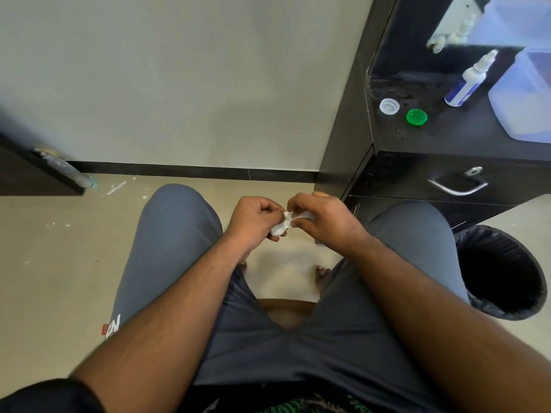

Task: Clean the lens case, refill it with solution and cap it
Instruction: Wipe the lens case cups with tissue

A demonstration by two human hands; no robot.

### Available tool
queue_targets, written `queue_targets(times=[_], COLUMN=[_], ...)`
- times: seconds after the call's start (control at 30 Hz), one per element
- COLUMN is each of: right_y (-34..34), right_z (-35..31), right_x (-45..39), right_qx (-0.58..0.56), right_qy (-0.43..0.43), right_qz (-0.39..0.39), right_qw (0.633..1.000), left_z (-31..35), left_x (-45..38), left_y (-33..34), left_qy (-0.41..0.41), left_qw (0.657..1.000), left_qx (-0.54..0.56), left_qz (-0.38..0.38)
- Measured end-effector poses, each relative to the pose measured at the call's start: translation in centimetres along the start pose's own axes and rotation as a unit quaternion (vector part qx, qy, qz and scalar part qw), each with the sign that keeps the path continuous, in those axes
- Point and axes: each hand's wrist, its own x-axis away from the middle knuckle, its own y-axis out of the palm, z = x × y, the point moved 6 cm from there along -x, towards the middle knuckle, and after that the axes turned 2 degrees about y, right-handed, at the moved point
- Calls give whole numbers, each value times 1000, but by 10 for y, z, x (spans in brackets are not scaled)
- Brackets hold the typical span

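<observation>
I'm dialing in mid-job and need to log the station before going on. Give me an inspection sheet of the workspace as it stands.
Surface: black cabinet top, speckled with spots near its back corner.
Job's things: lens case held over the lap, with a white tissue; white cap and green cap off, lying apart on the cabinet top; solution bottle upright behind them.
Clutter: clear plastic tub beside the bottle; bits of debris on the floor.
Grippers: left hand grips the case; right hand pinches the tissue.
Cables: nothing seen.
Surroundings: lined black bin, drawer with handle, plain wall.
</observation>
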Motion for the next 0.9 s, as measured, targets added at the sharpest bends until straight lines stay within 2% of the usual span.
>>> queue_targets(times=[0.2,0.33,0.4,0.47,0.53,0.6,0.63,0.67,0.73,0.77,0.83,0.9], right_y=[4,2,0,4,20,43,49,49,43,40,32,18], right_z=[1,13,16,23,29,28,25,22,21,24,32,41], right_x=[0,2,5,9,15,23,27,30,30,30,28,22], right_qx=[28,-36,-131,-253,-393,-528,-564,-586,-609,-613,-617,-606], right_qy=[27,126,205,305,413,506,526,524,500,493,466,406], right_qz=[29,63,119,159,141,46,-18,-70,-117,-111,-44,70], right_qw=[999,989,963,904,809,680,636,614,605,608,633,681], left_z=[0,1,4,8,11,16,18,21,28,30,28,21], left_x=[2,3,3,6,12,19,22,24,24,22,15,8], left_y=[5,4,4,5,6,8,8,7,3,-1,-13,-22], left_qy=[20,49,73,105,142,199,227,251,279,278,229,155], left_qw=[999,998,995,989,979,963,954,946,936,937,954,972], left_qx=[-27,-24,-34,-51,-75,-121,-143,-158,-165,-153,-99,-51], left_qz=[-6,17,50,94,126,135,135,133,136,145,165,167])
